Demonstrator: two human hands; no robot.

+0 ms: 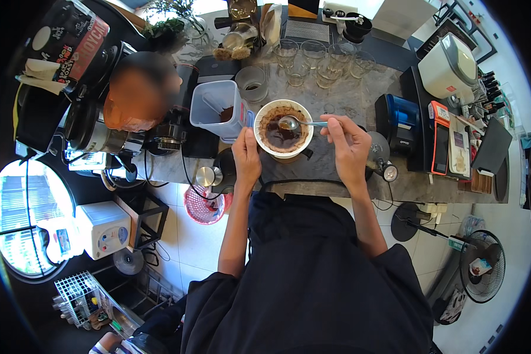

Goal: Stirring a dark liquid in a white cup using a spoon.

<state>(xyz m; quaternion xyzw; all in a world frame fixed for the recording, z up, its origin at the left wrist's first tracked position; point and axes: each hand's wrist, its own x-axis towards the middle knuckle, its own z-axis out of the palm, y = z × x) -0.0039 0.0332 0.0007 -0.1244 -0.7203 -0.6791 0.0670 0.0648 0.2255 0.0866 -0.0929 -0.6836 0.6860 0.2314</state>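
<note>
A white coffee dripper with a paper filter [283,151] stands before me, dark wet coffee grounds [283,136] inside and stuck to its wall. My left hand [247,155] is at its left side, fingers closed by the rim on what looks like its handle; the grip is partly hidden. Between thumb and fingers my right hand [348,146] holds a metal spoon [312,124], its bowl over the grounds with some brownish liquid in it. Left of the dripper is a clear plastic container [211,125] with brown powder and a scoop. A glass server [377,150] lies beyond my right hand.
Several clear glasses [329,73] stand behind the dripper, near a glass cup [251,84]. A coffee grinder [168,135] is at the left; a blue-black printer [396,124] and card terminal [440,146] are right. A pink basket [201,208] sits below the counter edge. Part of another person shows lower left.
</note>
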